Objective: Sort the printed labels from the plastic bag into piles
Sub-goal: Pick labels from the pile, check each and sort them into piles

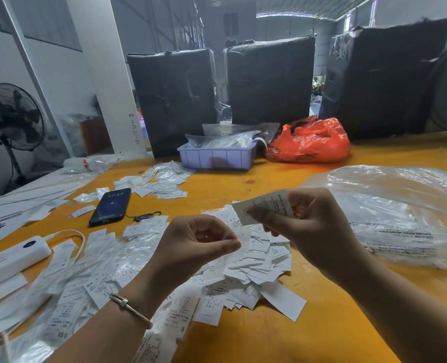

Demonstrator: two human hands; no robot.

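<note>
The right hand (314, 218) pinches 1 printed label (265, 205) between thumb and fingers, raised above the yellow desk (282, 179). The left hand (191, 244) has its fingers curled, thumb and forefinger pinching a thin clear plastic sleeve (243, 238). Below both hands lies a pile of labels (253, 273). A large clear plastic bag (400, 213) lies on the desk just right of the right hand. A phone (111, 206) lies to the left of the pile.
</note>
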